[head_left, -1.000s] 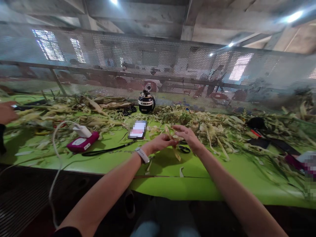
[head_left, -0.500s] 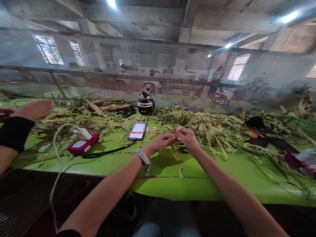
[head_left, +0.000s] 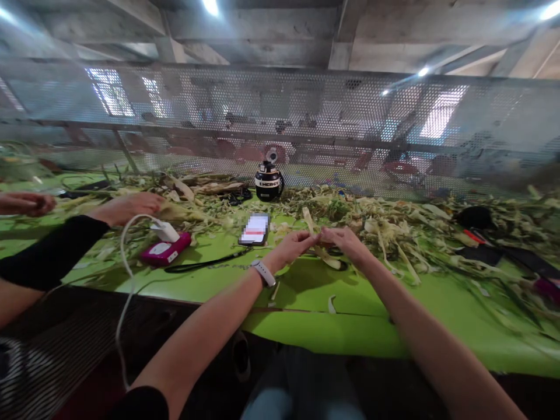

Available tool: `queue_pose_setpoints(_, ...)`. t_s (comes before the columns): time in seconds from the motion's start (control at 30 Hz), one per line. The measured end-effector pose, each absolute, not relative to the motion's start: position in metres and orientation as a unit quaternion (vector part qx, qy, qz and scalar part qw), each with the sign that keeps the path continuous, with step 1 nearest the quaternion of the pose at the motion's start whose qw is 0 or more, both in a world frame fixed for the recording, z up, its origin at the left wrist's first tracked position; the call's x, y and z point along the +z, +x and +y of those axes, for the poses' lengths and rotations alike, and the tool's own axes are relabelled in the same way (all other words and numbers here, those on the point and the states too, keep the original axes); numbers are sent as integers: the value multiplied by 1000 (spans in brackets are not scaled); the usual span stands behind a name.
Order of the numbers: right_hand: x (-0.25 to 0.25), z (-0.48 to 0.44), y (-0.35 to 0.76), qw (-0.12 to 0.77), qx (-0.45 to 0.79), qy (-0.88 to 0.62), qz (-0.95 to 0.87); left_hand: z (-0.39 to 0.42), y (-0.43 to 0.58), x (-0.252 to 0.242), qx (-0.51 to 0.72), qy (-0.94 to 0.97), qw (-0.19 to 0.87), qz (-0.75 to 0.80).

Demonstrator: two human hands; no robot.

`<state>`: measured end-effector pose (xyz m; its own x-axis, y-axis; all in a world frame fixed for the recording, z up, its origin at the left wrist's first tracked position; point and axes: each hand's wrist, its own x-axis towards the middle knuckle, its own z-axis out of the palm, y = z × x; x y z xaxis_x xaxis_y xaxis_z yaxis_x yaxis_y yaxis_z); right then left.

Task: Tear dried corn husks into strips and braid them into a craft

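A pale strip of dried corn husk [head_left: 327, 256] runs between my two hands over the green table [head_left: 301, 286]. My left hand [head_left: 291, 248], with a light watch on its wrist, pinches the strip near its middle. From the other side my right hand [head_left: 345, 240] meets it, fingertips closed on the same strip and almost touching the left ones. One end of the strip sticks up behind the fingers, the other hangs down toward the tabletop. Just beyond the hands lies a heap of loose husk shreds [head_left: 376, 227].
A phone [head_left: 254, 228] with a strap lies left of my hands, a black bottle [head_left: 268, 182] behind it. Further left are a magenta power box [head_left: 166, 251] with a white charger and cable, and another person's hands [head_left: 131, 207]. A perforated screen [head_left: 306, 111] stands behind.
The view has turned slightly left. More of the husk strip shows, its pale end standing up behind my fingers. The other person's hand at left has moved right, into the husks.
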<state>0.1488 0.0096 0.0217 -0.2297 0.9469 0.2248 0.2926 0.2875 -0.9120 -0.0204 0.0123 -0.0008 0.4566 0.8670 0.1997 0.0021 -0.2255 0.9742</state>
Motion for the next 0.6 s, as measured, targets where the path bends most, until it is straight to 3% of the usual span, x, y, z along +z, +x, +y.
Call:
queue_pose_setpoints(0.23, 19, 13, 148, 453, 260, -449, -725, 11, -24, 2, 406, 649, 536, 356)
queue_pose_setpoints(0.5, 11, 20, 152, 463, 229, -487, -705, 15, -23, -3, 388, 672, 537, 331)
queue_pose_setpoints(0.6, 13, 19, 158, 527, 124, -489, -684, 16, -22, -4, 437, 618, 557, 342)
